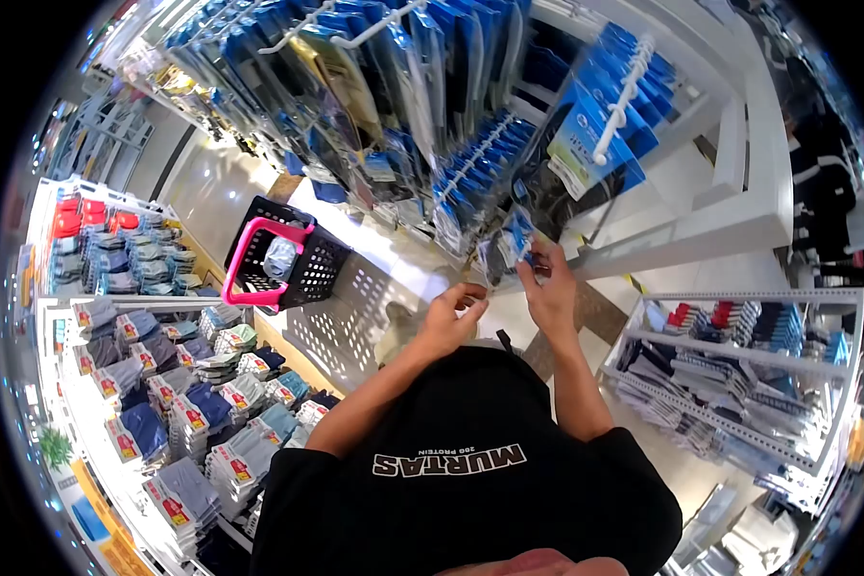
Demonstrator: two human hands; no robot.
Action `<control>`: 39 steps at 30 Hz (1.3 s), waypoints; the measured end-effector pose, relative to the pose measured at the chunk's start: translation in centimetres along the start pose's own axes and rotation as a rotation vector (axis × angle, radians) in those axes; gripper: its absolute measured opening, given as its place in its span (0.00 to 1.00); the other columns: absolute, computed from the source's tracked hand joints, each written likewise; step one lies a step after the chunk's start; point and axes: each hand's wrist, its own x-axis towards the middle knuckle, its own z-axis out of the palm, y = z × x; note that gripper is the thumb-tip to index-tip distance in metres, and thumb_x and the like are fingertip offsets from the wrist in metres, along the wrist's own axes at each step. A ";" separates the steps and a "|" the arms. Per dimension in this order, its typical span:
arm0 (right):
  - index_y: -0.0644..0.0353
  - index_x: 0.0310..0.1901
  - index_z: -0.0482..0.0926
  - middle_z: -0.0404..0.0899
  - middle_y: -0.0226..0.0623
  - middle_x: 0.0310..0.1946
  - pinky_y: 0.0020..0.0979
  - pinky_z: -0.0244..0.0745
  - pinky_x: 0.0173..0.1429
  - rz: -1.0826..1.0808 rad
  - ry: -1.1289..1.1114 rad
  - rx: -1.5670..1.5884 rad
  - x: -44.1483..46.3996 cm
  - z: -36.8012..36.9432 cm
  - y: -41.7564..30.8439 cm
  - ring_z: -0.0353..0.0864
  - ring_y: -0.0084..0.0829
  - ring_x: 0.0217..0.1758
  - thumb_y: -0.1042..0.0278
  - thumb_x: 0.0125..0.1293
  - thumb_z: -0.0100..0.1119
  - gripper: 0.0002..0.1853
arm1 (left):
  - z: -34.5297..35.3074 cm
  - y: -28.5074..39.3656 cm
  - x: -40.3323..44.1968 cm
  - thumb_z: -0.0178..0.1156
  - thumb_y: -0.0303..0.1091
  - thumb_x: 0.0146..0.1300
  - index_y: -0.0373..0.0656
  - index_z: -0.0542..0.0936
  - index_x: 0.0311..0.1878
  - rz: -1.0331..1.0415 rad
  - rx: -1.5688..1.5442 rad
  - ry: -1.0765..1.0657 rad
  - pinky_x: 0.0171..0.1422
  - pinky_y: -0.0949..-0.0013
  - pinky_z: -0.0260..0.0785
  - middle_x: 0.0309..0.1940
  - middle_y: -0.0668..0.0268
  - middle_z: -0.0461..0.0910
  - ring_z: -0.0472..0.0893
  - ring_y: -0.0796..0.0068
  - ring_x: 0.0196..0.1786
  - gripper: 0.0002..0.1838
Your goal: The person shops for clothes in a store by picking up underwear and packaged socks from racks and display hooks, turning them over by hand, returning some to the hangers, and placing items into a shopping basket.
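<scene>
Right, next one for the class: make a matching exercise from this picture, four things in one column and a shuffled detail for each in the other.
Things
1. Basket
2. Shirt
3. Small packet
4. Folded clothes

Details
A. Pinched by the right hand
B. Stacked in piles
C. Has a pink handle
D. Black with white lettering

Pairs: 1-C, 2-D, 3-A, 4-B

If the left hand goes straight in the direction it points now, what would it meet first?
Probably the small clear packet that the right hand holds; whether the left hand touches it is unclear.
</scene>
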 end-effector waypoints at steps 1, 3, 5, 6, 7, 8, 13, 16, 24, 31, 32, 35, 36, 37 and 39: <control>0.66 0.48 0.75 0.82 0.44 0.38 0.31 0.77 0.45 0.012 -0.013 0.019 0.1 0.1 0.3 0.83 0.32 0.39 0.70 0.63 0.65 0.15 | -0.2 0.0 -0.1 0.63 0.35 0.65 0.36 0.80 0.50 -0.018 0.004 -0.001 0.45 0.66 0.74 0.41 0.59 0.84 0.83 0.70 0.40 0.15; 0.66 0.49 0.74 0.81 0.42 0.40 0.30 0.77 0.47 0.021 -0.037 0.038 0.2 0.1 0.7 0.83 0.30 0.40 0.71 0.65 0.64 0.14 | -0.4 -0.6 -0.3 0.63 0.35 0.66 0.35 0.79 0.50 -0.004 -0.009 0.004 0.46 0.66 0.74 0.41 0.59 0.84 0.83 0.70 0.40 0.15; 0.67 0.50 0.73 0.80 0.39 0.45 0.29 0.77 0.49 0.021 -0.057 0.034 0.1 0.0 0.4 0.81 0.25 0.43 0.75 0.66 0.62 0.13 | -0.7 -0.4 -0.5 0.62 0.36 0.66 0.34 0.79 0.50 -0.008 -0.008 0.002 0.46 0.66 0.74 0.41 0.59 0.84 0.83 0.70 0.41 0.16; 0.67 0.50 0.73 0.80 0.39 0.45 0.29 0.77 0.50 0.055 -0.043 0.066 0.1 0.0 0.3 0.81 0.26 0.43 0.75 0.66 0.62 0.14 | -0.8 -0.2 -0.6 0.62 0.36 0.66 0.34 0.79 0.50 -0.019 -0.001 -0.004 0.47 0.66 0.74 0.41 0.58 0.84 0.83 0.70 0.41 0.16; 0.67 0.50 0.72 0.80 0.40 0.46 0.29 0.76 0.50 0.087 -0.031 0.098 -0.1 0.1 0.2 0.81 0.26 0.44 0.74 0.66 0.63 0.14 | -1.0 -0.1 -0.6 0.62 0.36 0.66 0.34 0.79 0.50 -0.030 0.006 -0.009 0.47 0.66 0.74 0.41 0.58 0.84 0.83 0.69 0.41 0.16; 0.68 0.49 0.72 0.80 0.41 0.46 0.29 0.76 0.51 0.120 -0.020 0.131 -0.2 0.2 0.1 0.81 0.27 0.44 0.74 0.66 0.63 0.14 | -1.1 -0.3 -0.7 0.62 0.37 0.67 0.34 0.79 0.50 -0.031 0.009 -0.003 0.47 0.66 0.74 0.41 0.58 0.84 0.83 0.69 0.41 0.16; 0.67 0.52 0.74 0.81 0.41 0.46 0.31 0.76 0.52 0.079 0.008 0.123 -1.0 0.7 1.5 0.82 0.32 0.46 0.70 0.62 0.68 0.20 | -1.2 -1.0 -1.3 0.61 0.37 0.67 0.35 0.80 0.50 -0.051 0.002 0.015 0.48 0.65 0.75 0.40 0.57 0.84 0.83 0.67 0.41 0.15; 0.69 0.53 0.76 0.83 0.42 0.43 0.31 0.75 0.52 0.074 -0.025 0.036 -1.1 0.5 2.4 0.82 0.33 0.45 0.68 0.61 0.69 0.21 | -1.4 -1.0 -1.5 0.61 0.38 0.66 0.36 0.80 0.50 -0.073 0.051 0.023 0.48 0.65 0.75 0.39 0.57 0.84 0.83 0.67 0.41 0.15; 0.68 0.47 0.81 0.84 0.41 0.39 0.29 0.75 0.52 0.062 -0.249 0.022 -2.5 -2.4 -1.4 0.82 0.28 0.44 0.64 0.58 0.69 0.19 | -3.6 0.1 -1.2 0.70 0.43 0.56 0.34 0.71 0.64 0.176 0.225 0.049 0.66 0.57 0.66 0.59 0.49 0.74 0.75 0.51 0.61 0.36; 0.66 0.54 0.78 0.81 0.32 0.42 0.25 0.75 0.49 0.213 -0.540 0.462 -2.0 -1.2 -2.7 0.79 0.21 0.44 0.71 0.61 0.67 0.19 | -3.6 0.2 -1.9 0.70 0.40 0.58 0.35 0.77 0.55 0.030 0.131 -0.189 0.54 0.64 0.72 0.41 0.54 0.83 0.82 0.62 0.45 0.26; 0.65 0.55 0.77 0.81 0.34 0.44 0.26 0.75 0.51 0.191 -0.508 0.491 -2.0 -0.6 -2.6 0.80 0.23 0.45 0.71 0.61 0.68 0.21 | -3.4 -0.3 -2.3 0.69 0.39 0.60 0.35 0.78 0.55 0.007 0.090 -0.139 0.51 0.66 0.73 0.39 0.57 0.83 0.82 0.65 0.42 0.24; 0.65 0.59 0.74 0.79 0.36 0.48 0.29 0.75 0.56 0.131 -0.436 0.524 -1.7 1.0 -2.2 0.80 0.26 0.49 0.72 0.61 0.69 0.25 | -3.5 -0.2 -2.5 0.67 0.34 0.64 0.36 0.78 0.55 -0.043 -0.080 0.015 0.45 0.71 0.74 0.37 0.63 0.84 0.81 0.75 0.36 0.19; 0.65 0.60 0.73 0.79 0.36 0.49 0.29 0.75 0.57 0.111 -0.431 0.496 -1.7 1.4 -2.1 0.79 0.26 0.51 0.73 0.61 0.69 0.26 | -3.9 0.4 -2.9 0.66 0.33 0.65 0.36 0.78 0.55 -0.047 -0.168 0.071 0.44 0.72 0.74 0.38 0.64 0.84 0.81 0.77 0.37 0.18; 0.64 0.61 0.73 0.78 0.36 0.50 0.29 0.74 0.58 0.089 -0.435 0.471 -1.6 2.1 -1.9 0.78 0.27 0.52 0.73 0.61 0.68 0.26 | -4.3 1.1 -3.1 0.65 0.32 0.66 0.36 0.78 0.55 -0.048 -0.255 0.136 0.44 0.74 0.74 0.39 0.65 0.85 0.80 0.80 0.37 0.17; 0.65 0.61 0.72 0.78 0.38 0.51 0.32 0.74 0.62 0.049 -0.476 0.407 -1.6 2.9 -1.6 0.79 0.31 0.55 0.73 0.61 0.69 0.27 | -5.2 1.4 -3.4 0.63 0.30 0.67 0.37 0.78 0.56 -0.026 -0.301 0.180 0.45 0.74 0.74 0.43 0.67 0.85 0.80 0.82 0.40 0.16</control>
